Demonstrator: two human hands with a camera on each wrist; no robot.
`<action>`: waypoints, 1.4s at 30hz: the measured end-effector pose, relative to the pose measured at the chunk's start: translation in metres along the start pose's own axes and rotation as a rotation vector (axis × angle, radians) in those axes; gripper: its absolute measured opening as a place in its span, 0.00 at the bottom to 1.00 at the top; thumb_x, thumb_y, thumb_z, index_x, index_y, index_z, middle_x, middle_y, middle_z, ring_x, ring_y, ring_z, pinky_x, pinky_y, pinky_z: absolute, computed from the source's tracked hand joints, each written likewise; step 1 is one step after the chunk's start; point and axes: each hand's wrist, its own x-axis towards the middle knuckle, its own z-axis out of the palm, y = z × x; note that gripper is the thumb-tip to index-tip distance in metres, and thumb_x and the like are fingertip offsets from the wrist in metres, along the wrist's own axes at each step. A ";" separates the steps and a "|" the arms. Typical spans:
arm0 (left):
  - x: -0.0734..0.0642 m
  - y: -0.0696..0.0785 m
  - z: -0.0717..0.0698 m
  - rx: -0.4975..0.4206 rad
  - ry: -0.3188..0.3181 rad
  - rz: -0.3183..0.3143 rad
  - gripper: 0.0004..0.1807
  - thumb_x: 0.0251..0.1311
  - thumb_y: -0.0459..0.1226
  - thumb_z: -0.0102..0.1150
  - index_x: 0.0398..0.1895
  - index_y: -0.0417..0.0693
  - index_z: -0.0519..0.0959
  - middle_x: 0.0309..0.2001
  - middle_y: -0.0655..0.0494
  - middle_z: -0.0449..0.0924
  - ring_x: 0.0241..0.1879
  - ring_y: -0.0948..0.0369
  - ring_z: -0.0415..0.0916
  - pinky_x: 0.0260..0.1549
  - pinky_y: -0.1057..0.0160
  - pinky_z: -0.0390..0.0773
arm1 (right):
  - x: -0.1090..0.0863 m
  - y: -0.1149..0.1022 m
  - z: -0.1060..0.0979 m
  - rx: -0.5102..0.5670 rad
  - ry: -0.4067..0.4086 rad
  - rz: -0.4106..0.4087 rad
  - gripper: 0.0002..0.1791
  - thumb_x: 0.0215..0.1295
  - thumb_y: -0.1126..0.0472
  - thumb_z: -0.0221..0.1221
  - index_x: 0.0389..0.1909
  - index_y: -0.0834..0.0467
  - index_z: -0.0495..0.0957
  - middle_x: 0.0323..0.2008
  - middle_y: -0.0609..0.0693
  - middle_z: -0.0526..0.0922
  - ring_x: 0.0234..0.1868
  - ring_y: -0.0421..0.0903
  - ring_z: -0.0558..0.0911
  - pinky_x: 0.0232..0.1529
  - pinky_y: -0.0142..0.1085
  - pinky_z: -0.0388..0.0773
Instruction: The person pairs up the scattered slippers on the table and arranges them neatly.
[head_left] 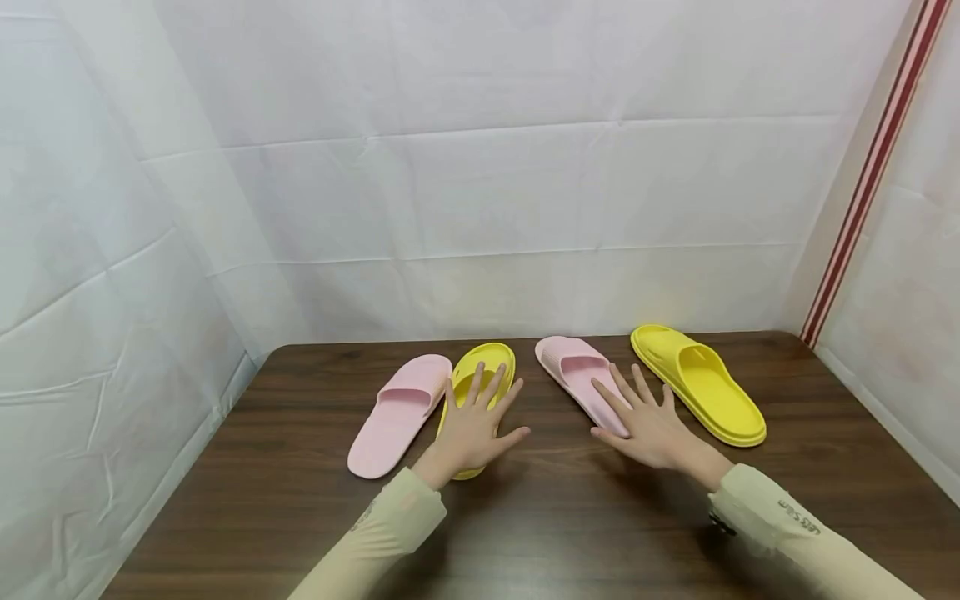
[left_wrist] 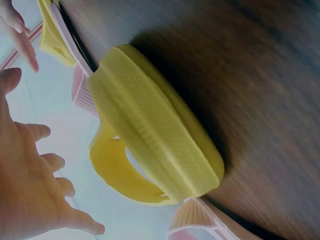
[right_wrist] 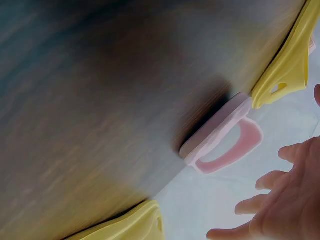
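Two pink slippers and two yellow slippers lie in a row on a dark wooden table. My left hand [head_left: 471,433], fingers spread, hovers over the left yellow slipper [head_left: 491,354] and hides part of it. In the left wrist view a gap shows between that hand [left_wrist: 30,175] and the yellow slipper [left_wrist: 155,125]. A pink slipper [head_left: 390,433] lies just left of it. My right hand [head_left: 652,429] is spread above the lower end of the other pink slipper [head_left: 581,375]; the right wrist view shows them apart. Farther right lies the second yellow slipper [head_left: 705,387], angled. Neither hand holds anything.
The brown wooden table [head_left: 570,533] ends at a back edge close behind the slippers. White cloth [head_left: 480,183] hangs behind and on both sides. A red-striped band [head_left: 873,171] runs down the right corner.
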 end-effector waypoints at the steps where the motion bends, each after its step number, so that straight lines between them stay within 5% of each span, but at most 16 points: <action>1: -0.001 -0.001 0.000 0.002 0.000 -0.001 0.36 0.58 0.62 0.37 0.68 0.64 0.50 0.71 0.57 0.42 0.70 0.49 0.33 0.58 0.32 0.39 | 0.000 0.002 0.000 0.000 0.002 -0.005 0.41 0.57 0.31 0.42 0.68 0.46 0.48 0.71 0.53 0.41 0.69 0.63 0.43 0.54 0.70 0.43; 8: -0.005 -0.007 -0.001 -0.008 -0.015 -0.004 0.34 0.59 0.61 0.36 0.68 0.63 0.51 0.71 0.58 0.43 0.71 0.52 0.34 0.59 0.34 0.36 | -0.007 0.014 -0.003 0.007 0.002 -0.032 0.38 0.59 0.37 0.46 0.68 0.48 0.50 0.70 0.53 0.47 0.69 0.60 0.46 0.56 0.68 0.46; 22: -0.011 -0.023 -0.005 -0.048 0.061 0.020 0.31 0.60 0.56 0.41 0.66 0.60 0.56 0.69 0.56 0.50 0.70 0.51 0.41 0.58 0.33 0.43 | -0.016 0.039 -0.008 -0.007 0.050 -0.076 0.37 0.60 0.42 0.49 0.68 0.51 0.51 0.69 0.52 0.52 0.68 0.55 0.54 0.54 0.65 0.52; 42: -0.008 -0.045 -0.017 -0.032 0.115 0.034 0.29 0.61 0.53 0.43 0.64 0.56 0.60 0.68 0.54 0.55 0.70 0.52 0.43 0.60 0.36 0.45 | -0.014 0.058 -0.018 -0.003 0.025 -0.043 0.37 0.60 0.47 0.52 0.68 0.50 0.49 0.69 0.56 0.51 0.67 0.58 0.55 0.53 0.66 0.52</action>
